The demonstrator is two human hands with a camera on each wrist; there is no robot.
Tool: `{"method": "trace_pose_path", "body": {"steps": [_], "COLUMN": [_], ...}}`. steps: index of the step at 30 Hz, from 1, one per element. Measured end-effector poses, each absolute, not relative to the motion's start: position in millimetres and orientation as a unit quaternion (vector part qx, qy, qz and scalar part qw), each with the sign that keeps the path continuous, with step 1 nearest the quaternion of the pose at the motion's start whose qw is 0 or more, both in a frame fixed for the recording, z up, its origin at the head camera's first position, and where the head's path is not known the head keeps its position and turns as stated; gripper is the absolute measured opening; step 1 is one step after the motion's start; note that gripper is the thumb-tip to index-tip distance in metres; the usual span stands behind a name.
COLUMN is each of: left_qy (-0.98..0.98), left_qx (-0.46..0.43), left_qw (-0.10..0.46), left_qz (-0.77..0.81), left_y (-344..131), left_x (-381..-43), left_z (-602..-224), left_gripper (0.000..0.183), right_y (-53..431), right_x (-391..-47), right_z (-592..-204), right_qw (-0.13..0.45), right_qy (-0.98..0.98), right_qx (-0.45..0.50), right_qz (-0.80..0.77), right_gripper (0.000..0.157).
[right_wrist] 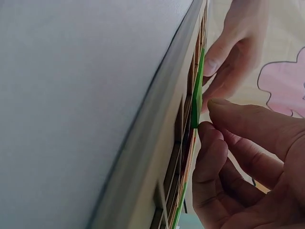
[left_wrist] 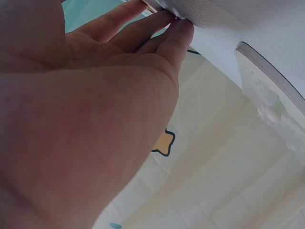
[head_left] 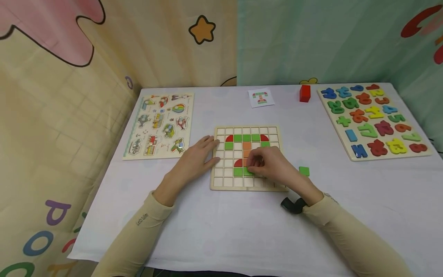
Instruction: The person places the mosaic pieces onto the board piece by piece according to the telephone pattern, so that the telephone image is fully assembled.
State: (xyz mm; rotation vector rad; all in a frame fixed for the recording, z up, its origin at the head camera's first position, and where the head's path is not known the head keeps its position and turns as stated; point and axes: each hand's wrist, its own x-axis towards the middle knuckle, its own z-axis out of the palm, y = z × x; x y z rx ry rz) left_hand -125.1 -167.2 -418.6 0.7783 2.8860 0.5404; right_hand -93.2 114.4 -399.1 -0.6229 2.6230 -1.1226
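Observation:
A wooden grid board (head_left: 228, 184) lies at mid-table, with red quarter-round, green square and orange square tiles set in some of its cells. The left hand (head_left: 199, 156) rests at the board's left edge, thumb and fingertips touching the frame. Over the lower middle of the board, the right hand (head_left: 268, 163) has its fingers curled, with thumb and index finger at a green square tile (head_left: 247, 171). In the right wrist view, those fingertips meet the near end of a green tile (right_wrist: 196, 112). The right hand covers several cells in the head view.
One loose green tile (head_left: 304, 171) lies right of the board. Beyond it are a pattern card (head_left: 261, 97), a red block (head_left: 305, 93) and a number puzzle (head_left: 373, 123). A picture puzzle (head_left: 159, 127) lies left. A black curved object (head_left: 293, 206) is by the right wrist.

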Motion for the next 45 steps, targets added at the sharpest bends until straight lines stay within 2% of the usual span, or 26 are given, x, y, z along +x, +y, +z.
{"method": "trace_pose_path", "body": {"steps": [10, 19, 32, 40, 45], "left_qy": [0.949, 0.948, 0.947, 0.948, 0.949], "left_qx": [0.258, 0.257, 0.260, 0.254, 0.252], "left_qw": [0.049, 0.052, 0.055, 0.059, 0.061], "left_qz": [0.174, 0.179, 0.182, 0.183, 0.182], "left_y": [-166.5, -166.2, -164.7, -165.6, -165.4], "left_x": [-125.4, -125.5, -124.6, -123.7, -124.3], "left_z": [-416.5, -415.2, -414.1, -414.8, -415.8], "left_gripper": [0.060, 0.060, 0.060, 0.061, 0.060], "right_y": [119.6, 130.2, 197.6, 239.9, 251.1], "right_x": [-90.5, -88.9, -84.7, -76.2, -74.0], "right_z": [-396.9, -393.5, -386.1, -386.8, -390.1], "right_qw": [0.094, 0.114, 0.109, 0.106, 0.127], "right_qy": [0.899, 0.889, 0.917, 0.937, 0.945], "right_qx": [-0.207, -0.240, -0.172, -0.127, -0.096], "right_qz": [-0.373, -0.372, -0.342, -0.309, -0.286], "right_gripper": [0.013, 0.010, 0.009, 0.022, 0.031]}}
